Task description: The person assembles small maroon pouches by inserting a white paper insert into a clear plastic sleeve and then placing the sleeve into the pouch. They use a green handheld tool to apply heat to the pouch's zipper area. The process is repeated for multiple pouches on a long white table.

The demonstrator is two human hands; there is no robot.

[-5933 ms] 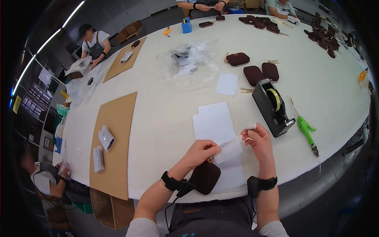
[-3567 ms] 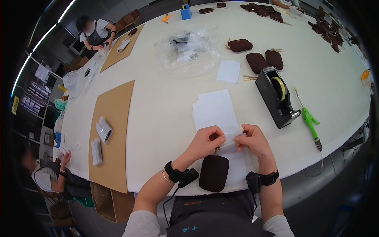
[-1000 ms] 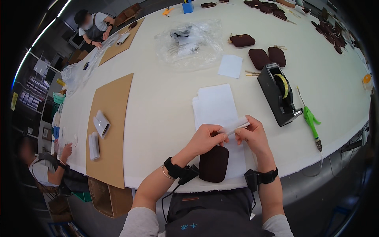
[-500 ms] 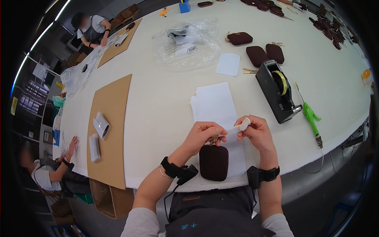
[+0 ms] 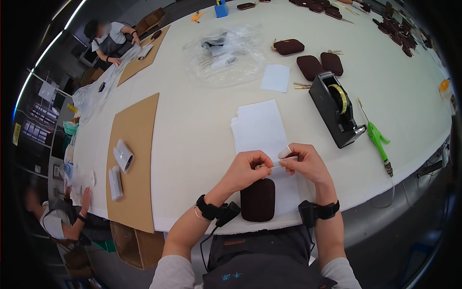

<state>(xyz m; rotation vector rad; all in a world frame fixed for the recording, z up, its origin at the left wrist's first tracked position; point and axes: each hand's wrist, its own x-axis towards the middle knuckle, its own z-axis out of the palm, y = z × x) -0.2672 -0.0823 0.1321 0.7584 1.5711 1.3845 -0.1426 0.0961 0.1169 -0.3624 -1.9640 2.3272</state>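
My left hand (image 5: 246,169) and my right hand (image 5: 304,164) meet near the table's front edge, both pinching a small pale strip (image 5: 272,164) stretched between their fingertips. A white cap covers one right fingertip (image 5: 284,152). Just below the hands lies a dark brown oval pouch (image 5: 258,199) on a stack of white paper sheets (image 5: 257,125). What exactly the strip is attached to is hidden by my fingers.
A black tape dispenser (image 5: 334,108) and a green-handled tool (image 5: 378,141) lie to the right. More brown pouches (image 5: 317,65), a clear plastic bag (image 5: 224,48) and a small white sheet (image 5: 275,77) sit farther back. A cardboard sheet (image 5: 134,154) lies left. Other people work at the left.
My hands moved from apart to together over the paper, working the small strip just above the pouch. The pouch now lies flat below my hands.
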